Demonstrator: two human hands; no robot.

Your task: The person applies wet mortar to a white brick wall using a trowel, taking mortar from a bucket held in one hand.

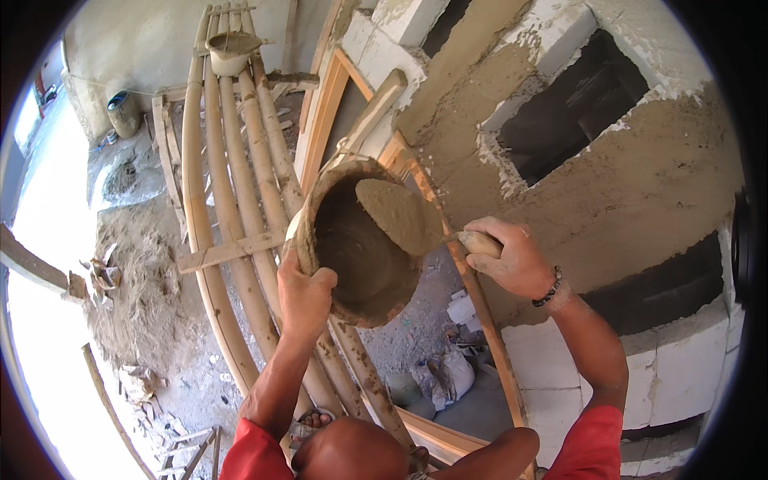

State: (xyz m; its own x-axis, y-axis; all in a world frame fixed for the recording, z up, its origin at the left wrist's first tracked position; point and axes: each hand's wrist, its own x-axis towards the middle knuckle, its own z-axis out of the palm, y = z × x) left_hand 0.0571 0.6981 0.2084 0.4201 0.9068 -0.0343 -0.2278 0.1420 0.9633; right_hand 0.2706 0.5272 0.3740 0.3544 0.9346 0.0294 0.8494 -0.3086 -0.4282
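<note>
grip L: left hand (305, 294) clamped on the near rim of a mortar-caked bucket (360, 244), thumb inside the rim, fingers round the outside; bucket tipped so its mouth faces up toward the camera
grip R: right hand (512, 258) closed round the wooden handle of a trowel (400, 214); beaded bracelet (549, 289) on that wrist
trowel: blade loaded with wet grey-brown mortar, sitting over the upper right part of the bucket mouth, blade edge at or just above the rim; can't tell if it touches
bucket: held in the air, above the bamboo scaffold poles (232, 184), just left of the wall; inside coated dark, contents at the bottom not readable
wall: block wall (640, 192) on the right, mostly covered in fresh brown render, white blocks bare lower right and top; dark rectangular opening (572, 108) upper right
frame: wooden door frame (324, 120) between poles and wall
second bucket: pale one (232, 50) standing at the far end of the poles, mortar in it
ground: far below, sand pile (148, 280) left, sacks (448, 376) and rubble under the bucket
person: knee and red shorts at the lower edge, foot on the poles
</note>
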